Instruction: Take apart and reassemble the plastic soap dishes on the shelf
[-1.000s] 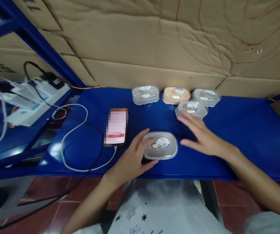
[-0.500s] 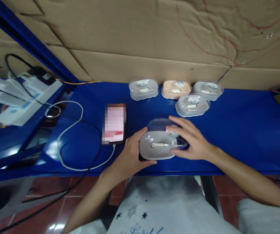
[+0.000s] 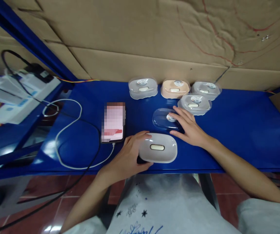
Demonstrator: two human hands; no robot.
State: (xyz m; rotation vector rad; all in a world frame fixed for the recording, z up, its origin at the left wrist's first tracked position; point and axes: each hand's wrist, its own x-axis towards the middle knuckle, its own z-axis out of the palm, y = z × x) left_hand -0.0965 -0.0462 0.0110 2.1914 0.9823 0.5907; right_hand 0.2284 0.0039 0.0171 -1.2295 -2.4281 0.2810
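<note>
My left hand (image 3: 132, 151) grips the left end of a grey oval soap box (image 3: 169, 151), fingers at its rim and thumb low at the front. The box is uncovered, with a pale oblong piece in the middle of its floor. Just behind it a clear plastic lid (image 3: 160, 122) with a round sticker lies on the blue table. My right hand (image 3: 191, 128) spans the right end of this lid, fingertips by the sticker and thumb at the near edge. Close beyond the right fingers stands a lidded grey box (image 3: 198, 109).
Along the cardboard wall stand a grey lidded box (image 3: 143, 92), a peach one (image 3: 172, 92) and another grey one (image 3: 207, 94). A phone (image 3: 113, 122) lies left of my left hand, its white cable (image 3: 81, 168) looping leftward. A crowded power strip (image 3: 20, 107) is further left.
My right hand has moved the clear lid off the grey box and back onto the table behind it. My left hand keeps its hold on the box.
</note>
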